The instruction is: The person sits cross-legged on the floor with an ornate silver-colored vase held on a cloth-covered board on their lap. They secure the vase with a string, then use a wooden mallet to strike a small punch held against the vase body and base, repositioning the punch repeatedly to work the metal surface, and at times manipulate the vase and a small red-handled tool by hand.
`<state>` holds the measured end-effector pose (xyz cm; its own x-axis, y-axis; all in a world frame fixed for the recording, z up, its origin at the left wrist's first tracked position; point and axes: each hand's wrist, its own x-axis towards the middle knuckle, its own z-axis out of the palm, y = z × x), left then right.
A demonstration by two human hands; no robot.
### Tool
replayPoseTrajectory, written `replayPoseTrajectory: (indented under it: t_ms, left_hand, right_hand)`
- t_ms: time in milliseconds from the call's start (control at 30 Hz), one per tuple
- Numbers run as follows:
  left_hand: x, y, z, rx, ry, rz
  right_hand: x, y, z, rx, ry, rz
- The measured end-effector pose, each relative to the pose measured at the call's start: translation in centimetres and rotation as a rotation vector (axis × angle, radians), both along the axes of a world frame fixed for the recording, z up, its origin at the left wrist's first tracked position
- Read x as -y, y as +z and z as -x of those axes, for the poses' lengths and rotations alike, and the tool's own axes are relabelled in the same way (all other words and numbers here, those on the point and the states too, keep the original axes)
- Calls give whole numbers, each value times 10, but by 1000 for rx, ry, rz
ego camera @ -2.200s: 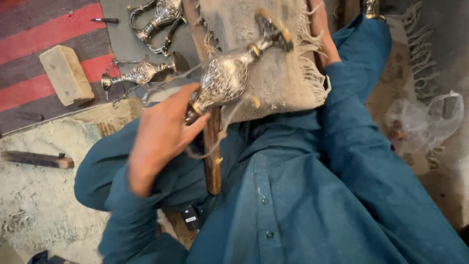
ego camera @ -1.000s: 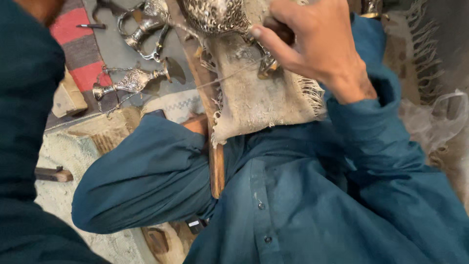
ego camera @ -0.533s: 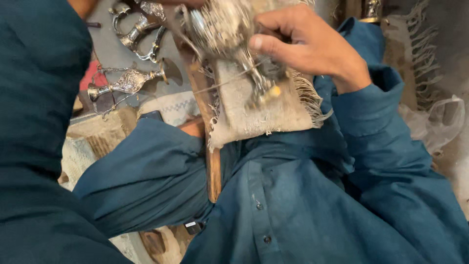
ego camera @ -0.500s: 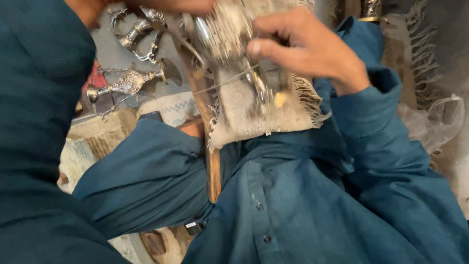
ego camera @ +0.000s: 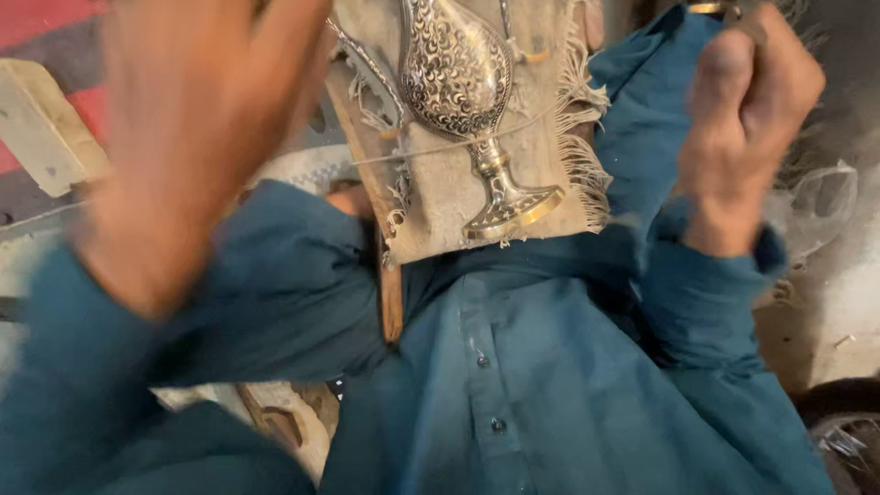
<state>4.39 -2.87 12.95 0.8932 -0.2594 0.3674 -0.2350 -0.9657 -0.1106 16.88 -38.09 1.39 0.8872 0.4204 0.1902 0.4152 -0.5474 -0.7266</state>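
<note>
An engraved silver ewer (ego camera: pixel 456 78) with a brass-rimmed foot lies on a frayed burlap cloth (ego camera: pixel 541 174) over a wooden board (ego camera: pixel 391 293) on my lap. A thin cord runs across its stem. My left hand (ego camera: pixel 192 147) is raised close to the camera at the left, blurred, fingers apart and holding nothing. My right hand (ego camera: pixel 747 128) is up at the right of the cloth, curled into a fist, and I see nothing in it. Neither hand touches the ewer.
A pale wooden block (ego camera: pixel 41 128) lies on a red and grey striped mat (ego camera: pixel 55 18) at the far left. Crumpled clear plastic (ego camera: pixel 820 206) sits on the dusty ground at the right. My teal sleeves and shirt fill the lower view.
My right hand has let go of the ewer and pulled away to the right. The ewer now rests on the cloth with its foot towards me. My left hand has risen towards the camera.
</note>
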Motion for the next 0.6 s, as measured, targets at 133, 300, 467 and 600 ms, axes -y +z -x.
replayPoseTrajectory:
  t_ms: [133, 300, 467, 600]
  left_hand:
    - [27, -65, 95, -653, 477, 328]
    - [87, -167, 149, -795, 793, 819]
    - [88, -189, 162, -546, 829, 1075]
    - [61, -165, 178, -516, 1078, 1343]
  right_hand:
    - [12, 32, 16, -1, 123, 253]
    - [-15, 79, 17, -47, 376, 227]
    - [-48, 89, 17, -506, 533, -130]
    - [-71, 82, 19, -821, 402, -251]
